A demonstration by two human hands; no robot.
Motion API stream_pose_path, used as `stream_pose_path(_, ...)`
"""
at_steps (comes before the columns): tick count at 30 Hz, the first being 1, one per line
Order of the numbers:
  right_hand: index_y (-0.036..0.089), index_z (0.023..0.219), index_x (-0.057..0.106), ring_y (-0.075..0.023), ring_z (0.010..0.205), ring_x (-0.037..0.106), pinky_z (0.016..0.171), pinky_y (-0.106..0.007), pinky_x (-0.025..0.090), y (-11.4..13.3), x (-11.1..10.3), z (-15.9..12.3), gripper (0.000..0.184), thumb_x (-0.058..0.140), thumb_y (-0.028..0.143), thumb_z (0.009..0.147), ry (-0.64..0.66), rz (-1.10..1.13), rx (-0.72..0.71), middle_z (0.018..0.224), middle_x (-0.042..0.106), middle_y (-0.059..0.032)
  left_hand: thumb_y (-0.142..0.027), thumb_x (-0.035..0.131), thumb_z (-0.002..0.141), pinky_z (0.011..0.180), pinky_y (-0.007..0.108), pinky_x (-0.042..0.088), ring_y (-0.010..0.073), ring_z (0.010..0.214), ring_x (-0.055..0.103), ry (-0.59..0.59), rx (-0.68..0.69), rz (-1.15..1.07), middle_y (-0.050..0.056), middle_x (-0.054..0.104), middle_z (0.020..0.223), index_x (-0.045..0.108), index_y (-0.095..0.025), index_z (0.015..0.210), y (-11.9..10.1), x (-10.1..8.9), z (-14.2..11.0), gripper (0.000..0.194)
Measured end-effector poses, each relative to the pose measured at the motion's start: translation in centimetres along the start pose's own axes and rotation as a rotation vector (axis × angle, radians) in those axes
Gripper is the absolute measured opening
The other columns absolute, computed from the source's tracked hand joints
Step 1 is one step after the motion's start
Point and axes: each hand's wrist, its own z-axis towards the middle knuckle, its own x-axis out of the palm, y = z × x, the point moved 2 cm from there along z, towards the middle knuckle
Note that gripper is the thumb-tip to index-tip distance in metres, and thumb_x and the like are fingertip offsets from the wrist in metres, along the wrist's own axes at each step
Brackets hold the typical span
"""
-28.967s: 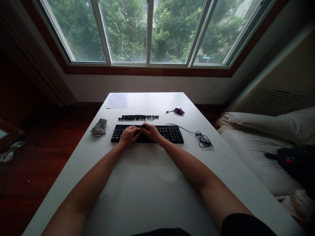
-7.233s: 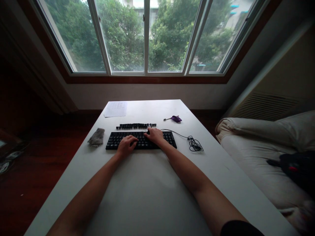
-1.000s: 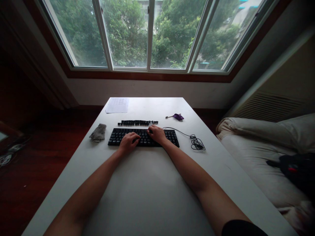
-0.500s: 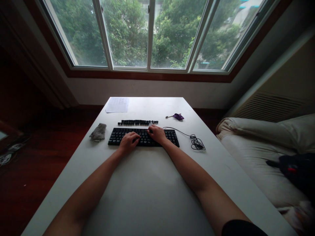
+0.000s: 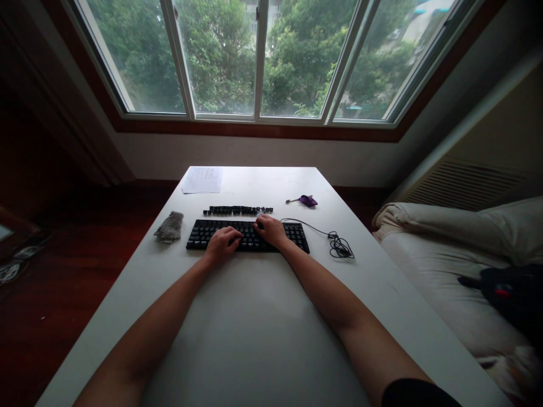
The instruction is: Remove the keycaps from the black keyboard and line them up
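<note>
A black keyboard lies across the white table in front of me. My left hand rests on its left-middle keys, fingers bent and thumb apart, with nothing visible in it. Over the upper middle of the keyboard, my right hand has its fingers pinched together. A small pale object shows at those fingertips, too small to name. Just behind the keyboard stands a row of loose black keycaps. Both hands hide part of the keys.
Left of the keyboard is a crumpled grey cloth. A coiled black cable lies to the right. Farther back are a purple dustpan-like piece with a small brush and a printed paper sheet. A cushioned sofa stands beyond the table's right edge.
</note>
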Motion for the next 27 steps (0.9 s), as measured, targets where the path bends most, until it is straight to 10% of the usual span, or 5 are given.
stream_pose_path(27,0.026,0.103,0.068,-0.0192,0.086,0.061,0.07,-0.027,0.038,0.04,-0.09,-0.04,0.026,0.051,0.044,0.098,-0.01,0.005,0.002,0.108,0.068,-0.0045,-0.026,0.057,0.094,0.089,0.037,0.047,0.0219,0.1,0.063,-0.007,0.014,-0.004,0.004,0.069,0.105,0.07,-0.025,0.103,0.1,0.07,0.0,0.017)
